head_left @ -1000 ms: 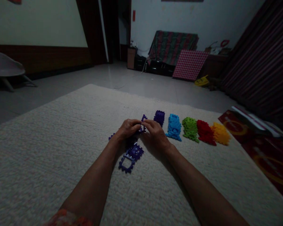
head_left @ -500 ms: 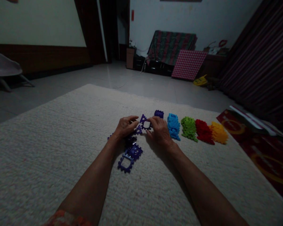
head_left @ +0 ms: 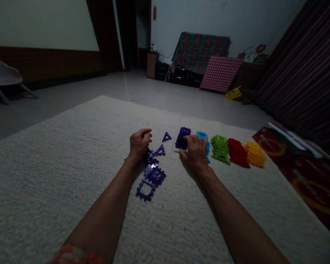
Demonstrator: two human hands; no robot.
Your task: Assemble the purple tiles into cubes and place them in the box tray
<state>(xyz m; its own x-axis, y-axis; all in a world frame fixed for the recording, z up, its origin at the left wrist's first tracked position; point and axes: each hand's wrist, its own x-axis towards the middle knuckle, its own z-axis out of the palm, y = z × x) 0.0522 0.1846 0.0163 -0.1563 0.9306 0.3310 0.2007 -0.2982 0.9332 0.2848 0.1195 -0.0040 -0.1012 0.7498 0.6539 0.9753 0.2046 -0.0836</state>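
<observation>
My right hand [head_left: 195,153] rests on the cream rug [head_left: 71,154] with its fingers closed on the purple stack of toothed plastic tiles [head_left: 182,137]. My left hand [head_left: 139,142] is curled into a loose fist above a scatter of loose purple pieces [head_left: 151,172]; I cannot see anything in it. A lone purple triangle [head_left: 166,137] lies between the hands. To the right of the purple stack stand a blue pile [head_left: 205,141], partly behind my right hand, then a green pile [head_left: 220,148], a red pile [head_left: 238,152] and a yellow pile [head_left: 255,154].
A red printed box or sheet [head_left: 299,172] lies at the rug's right edge. Beyond the rug is grey floor, a cloth-covered cabinet [head_left: 200,51], a red checked board [head_left: 220,73], a yellow toy [head_left: 233,93] and a pale chair [head_left: 2,77] at far left.
My right hand carried a purple square tile from between the hands to the purple stack. My left hand let go and drew back into a fist. A triangle now lies alone on the rug.
</observation>
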